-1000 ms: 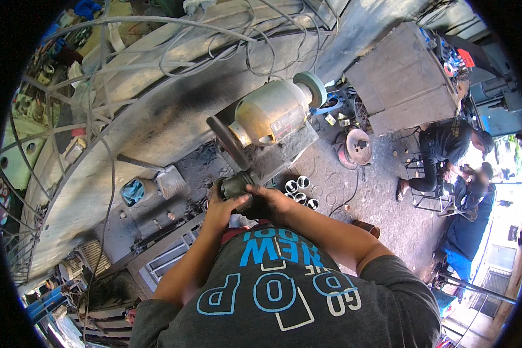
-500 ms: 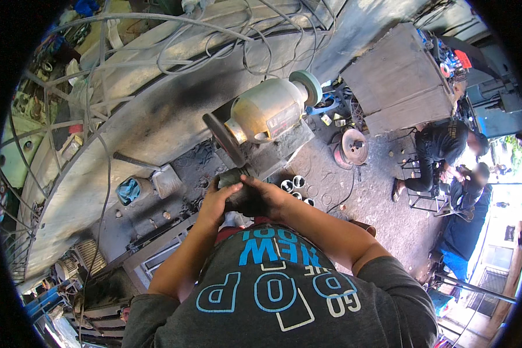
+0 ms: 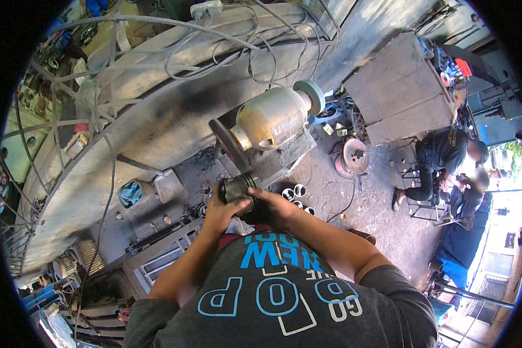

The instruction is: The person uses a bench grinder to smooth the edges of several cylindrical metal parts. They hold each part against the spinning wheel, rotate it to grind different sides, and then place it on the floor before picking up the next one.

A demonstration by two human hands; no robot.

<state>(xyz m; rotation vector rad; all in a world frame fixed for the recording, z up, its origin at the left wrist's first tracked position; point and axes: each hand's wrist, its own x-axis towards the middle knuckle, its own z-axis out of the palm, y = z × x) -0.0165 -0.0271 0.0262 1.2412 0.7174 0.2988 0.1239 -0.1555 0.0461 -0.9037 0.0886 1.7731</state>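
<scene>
Between both hands I hold a dark, piston-like metal cylinder [image 3: 236, 188] with grooves round one end. My left hand [image 3: 221, 210] wraps its left side, the thumb lying across the front. The fingers of my right hand [image 3: 274, 204] close on its right side; part of that grip is hidden. Just beyond the cylinder is the dark left wheel [image 3: 228, 145] of a bench grinder [image 3: 271, 119]. Cylinder and wheel lie very close in the picture; whether they touch I cannot tell. A pale green grinding wheel [image 3: 311, 97] sits at the grinder's far right end.
Several white-rimmed cylinders [image 3: 299, 189] stand on the floor to my right. Beyond them is a reddish reel [image 3: 354, 156]. A container with a blue bag [image 3: 130, 193] stands on the left. Cables [image 3: 255, 43] loop behind the grinder. Another person [image 3: 441, 153] sits far right.
The cylinder has turned in my hands, so its grooved end now shows near the wheel. My left thumb has shifted lower and to the right. The whole view has shifted slightly.
</scene>
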